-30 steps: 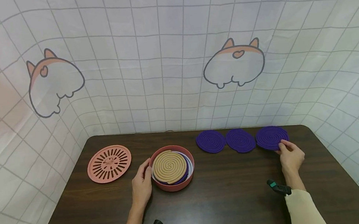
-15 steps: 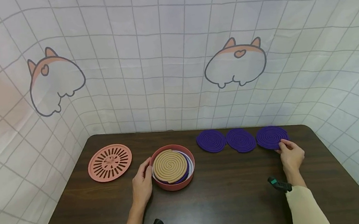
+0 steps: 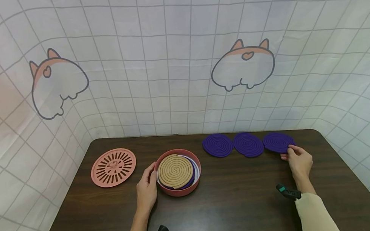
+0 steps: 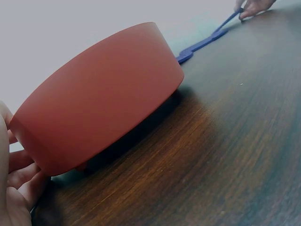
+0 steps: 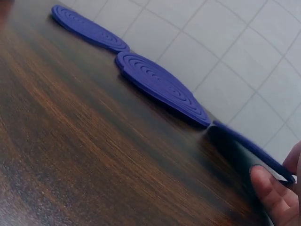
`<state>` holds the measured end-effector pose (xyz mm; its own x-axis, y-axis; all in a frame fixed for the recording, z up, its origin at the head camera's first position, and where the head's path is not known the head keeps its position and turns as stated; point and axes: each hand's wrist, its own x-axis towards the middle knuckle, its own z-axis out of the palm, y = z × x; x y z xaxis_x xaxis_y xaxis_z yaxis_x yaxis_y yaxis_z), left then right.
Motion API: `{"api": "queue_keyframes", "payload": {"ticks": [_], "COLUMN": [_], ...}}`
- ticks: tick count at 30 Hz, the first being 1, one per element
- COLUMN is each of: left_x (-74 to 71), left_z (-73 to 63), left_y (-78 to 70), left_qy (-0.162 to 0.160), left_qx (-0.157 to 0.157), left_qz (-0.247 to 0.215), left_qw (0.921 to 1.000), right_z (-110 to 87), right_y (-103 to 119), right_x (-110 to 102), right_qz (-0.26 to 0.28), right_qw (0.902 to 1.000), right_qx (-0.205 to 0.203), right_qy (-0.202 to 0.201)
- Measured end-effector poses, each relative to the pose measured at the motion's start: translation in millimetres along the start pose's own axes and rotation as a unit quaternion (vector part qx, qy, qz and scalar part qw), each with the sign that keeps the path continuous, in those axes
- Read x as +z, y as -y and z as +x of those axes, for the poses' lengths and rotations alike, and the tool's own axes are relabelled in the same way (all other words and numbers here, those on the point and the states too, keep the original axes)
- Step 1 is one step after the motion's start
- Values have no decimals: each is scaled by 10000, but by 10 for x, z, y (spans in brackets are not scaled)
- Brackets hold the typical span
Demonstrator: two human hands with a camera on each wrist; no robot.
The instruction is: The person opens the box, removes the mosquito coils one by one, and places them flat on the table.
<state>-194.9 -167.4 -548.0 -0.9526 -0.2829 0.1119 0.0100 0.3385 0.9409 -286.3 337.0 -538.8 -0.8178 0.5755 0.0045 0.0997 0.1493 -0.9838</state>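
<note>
From the head view, the left hand (image 3: pixel 146 190) is at the left side of a round red container (image 3: pixel 180 194), its fingers clamped on the wall; only this view looks inside, where a tan coil mat (image 3: pixel 175 172) lies over a purple layer (image 3: pixel 191 182), with a white surface (image 3: pixel 197 171) beside them. The container stands near the middle of the dark wooden counter (image 3: pixel 229 205), a pink slotted disc (image 3: pixel 113 167) lying flat to its left. To its right are three purple spiral mats in a row: the left mat (image 3: pixel 217 145), the middle mat (image 3: pixel 248 144) and the right mat (image 3: pixel 278 142), whose near right edge the right hand (image 3: pixel 300 161) pinches. From above, its slant is hard to judge. The left wrist view hides the container's contents but shows its smooth outer wall, the fingers pressed on its lower part and a small red nub beneath its base; far off, the right mat slopes upward to the right hand. The right wrist view makes that tilt plain: the gripped edge is off the counter, with dark shadow below and fingers above and beneath it, while the left and middle mats lie flat, just beside each other.
</note>
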Motion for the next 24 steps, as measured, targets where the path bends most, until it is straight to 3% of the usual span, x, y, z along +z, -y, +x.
{"api": "queue_keyframes", "payload": {"ticks": [4,12,24], "left_x": [-2,-6,-5], "left_z": [-2,-2,-9], "left_y": [-3,-4,-3], "left_qy": [44,68,99], "left_qx": [-30,-59,-90], "left_qz": [-44,-65,-79], "left_qw": [10000,9999,9999], "right_z": [-1,-5,-24], "right_y": [-11,-51,-70], "right_x": [-5,12,6], "right_qz": [-244,-155,-382], "right_qw": [9997,9996,9993], "right_qx": [-49,-220,44], "right_qy": [45,94,1]}}
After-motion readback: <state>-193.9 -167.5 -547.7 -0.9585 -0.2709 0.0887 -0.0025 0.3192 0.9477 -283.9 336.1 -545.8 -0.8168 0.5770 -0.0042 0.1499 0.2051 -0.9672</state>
